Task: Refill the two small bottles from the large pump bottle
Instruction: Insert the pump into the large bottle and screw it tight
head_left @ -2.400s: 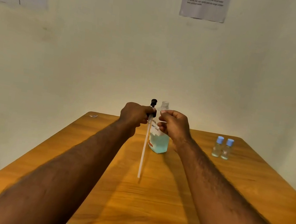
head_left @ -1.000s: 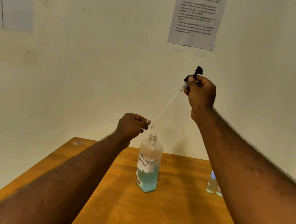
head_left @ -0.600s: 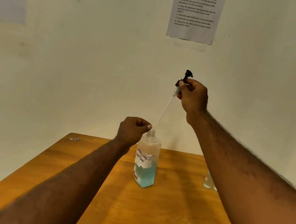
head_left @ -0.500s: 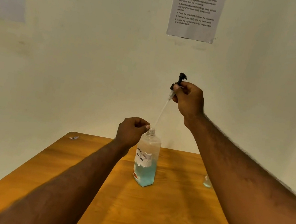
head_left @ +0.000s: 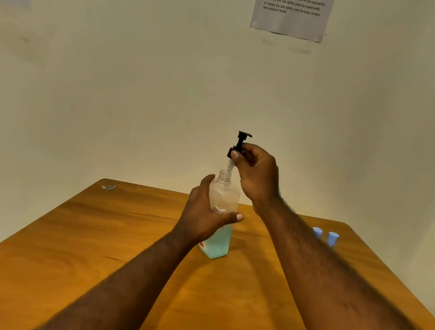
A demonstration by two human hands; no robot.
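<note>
The large clear bottle (head_left: 219,238), partly filled with pale blue liquid, stands upright near the middle of the wooden table (head_left: 109,276). My left hand (head_left: 203,216) wraps around its body, thumb across the front. My right hand (head_left: 256,173) pinches the black pump head (head_left: 240,143) just above the bottle's open neck, with the dip tube mostly down inside the bottle. Two small bottles with blue caps (head_left: 325,236) stand side by side at the far right of the table, partly hidden behind my right forearm.
The table stands against a cream wall. A printed instruction sheet (head_left: 292,6) hangs on the wall above. A small scrap (head_left: 108,187) lies at the table's far left corner.
My right hand has lowered the pump, sliding the tube down into the bottle. My left hand has let go of the tube's tip and now holds the bottle's body. The view tilted down.
</note>
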